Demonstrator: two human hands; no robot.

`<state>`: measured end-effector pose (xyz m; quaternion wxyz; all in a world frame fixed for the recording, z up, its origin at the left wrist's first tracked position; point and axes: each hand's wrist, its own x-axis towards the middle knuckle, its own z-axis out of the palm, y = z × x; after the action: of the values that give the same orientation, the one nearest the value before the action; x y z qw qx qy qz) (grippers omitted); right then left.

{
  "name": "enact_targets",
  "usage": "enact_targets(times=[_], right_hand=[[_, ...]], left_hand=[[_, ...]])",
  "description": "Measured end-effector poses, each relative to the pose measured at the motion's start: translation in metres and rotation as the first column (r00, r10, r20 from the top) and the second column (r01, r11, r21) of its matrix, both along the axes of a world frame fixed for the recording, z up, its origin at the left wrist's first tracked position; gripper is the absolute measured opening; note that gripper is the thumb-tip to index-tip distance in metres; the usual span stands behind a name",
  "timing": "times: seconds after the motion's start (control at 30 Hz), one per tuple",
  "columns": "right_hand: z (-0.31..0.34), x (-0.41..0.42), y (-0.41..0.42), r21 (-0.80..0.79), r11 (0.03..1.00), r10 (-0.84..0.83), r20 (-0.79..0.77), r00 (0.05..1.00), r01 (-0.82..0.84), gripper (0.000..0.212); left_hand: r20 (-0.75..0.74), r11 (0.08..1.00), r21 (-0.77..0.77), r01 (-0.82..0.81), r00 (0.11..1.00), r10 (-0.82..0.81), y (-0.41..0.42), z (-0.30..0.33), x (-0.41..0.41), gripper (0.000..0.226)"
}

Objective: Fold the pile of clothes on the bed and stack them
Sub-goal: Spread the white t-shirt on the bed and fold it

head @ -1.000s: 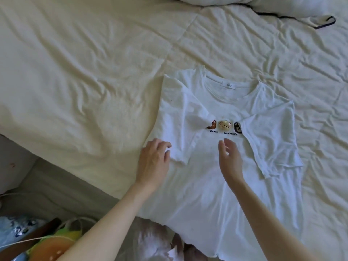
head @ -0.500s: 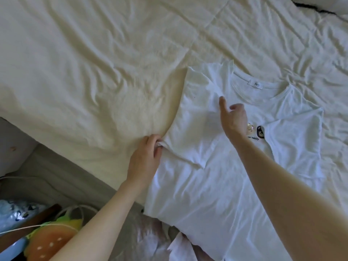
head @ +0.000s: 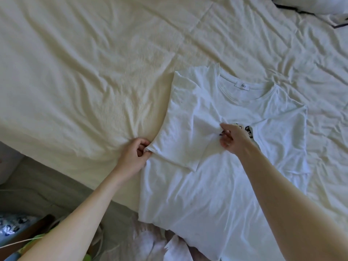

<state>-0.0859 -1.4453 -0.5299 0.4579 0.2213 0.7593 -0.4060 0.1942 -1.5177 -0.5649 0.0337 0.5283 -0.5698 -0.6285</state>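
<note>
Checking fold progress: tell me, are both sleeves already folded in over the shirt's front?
Yes, the left sleeve and right sleeve both lie folded over the t-shirt.

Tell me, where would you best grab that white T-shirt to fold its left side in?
Probably pinch the white T-shirt along its left edge, coming from the left, as the left hand does; that edge lies free on the bed sheet. The right hand pinches the folded sleeve.

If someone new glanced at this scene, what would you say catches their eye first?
A white T-shirt lies face up on the cream bedsheet, both sleeves folded inward. The left hand pinches its left edge at the fold, while the right hand pinches the folded sleeve's tip beside the small chest print.
</note>
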Motion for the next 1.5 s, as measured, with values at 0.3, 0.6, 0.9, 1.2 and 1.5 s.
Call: enact_targets(times=[0.3, 0.6, 0.9, 1.2, 1.5], right_hand=[[0.003, 0.049, 0.016, 0.105, 0.971, 0.226, -0.108, 0.968, -0.215, 0.033], [-0.003, 0.110, 0.049, 0.067, 0.949, 0.308, 0.027, 0.951, -0.309, 0.031], [0.008, 0.107, 0.068, 0.278, 0.896, 0.398, -0.162, 0.903, -0.345, 0.036], [0.013, 0.043, -0.085, 0.449, 0.481, 0.774, -0.620, 0.124, -0.753, 0.044], [-0.003, 0.038, -0.158, 0.275, 0.451, 0.794, -0.558, 0.241, -0.849, 0.024]], left_hand=[[0.050, 0.972, 0.235, 0.022, 0.998, -0.034, -0.003, 0.005, -0.005, 0.051], [0.038, 0.973, 0.226, 0.051, 0.997, -0.061, -0.011, 0.007, -0.010, 0.039], [0.008, 0.981, 0.190, 0.042, 0.999, -0.044, -0.006, 0.000, -0.008, 0.021], [-0.031, 0.987, 0.151, 0.055, 0.998, -0.051, -0.002, -0.004, -0.007, 0.026], [-0.036, 0.996, 0.061, 0.062, 0.998, -0.059, 0.007, -0.007, 0.005, 0.032]])
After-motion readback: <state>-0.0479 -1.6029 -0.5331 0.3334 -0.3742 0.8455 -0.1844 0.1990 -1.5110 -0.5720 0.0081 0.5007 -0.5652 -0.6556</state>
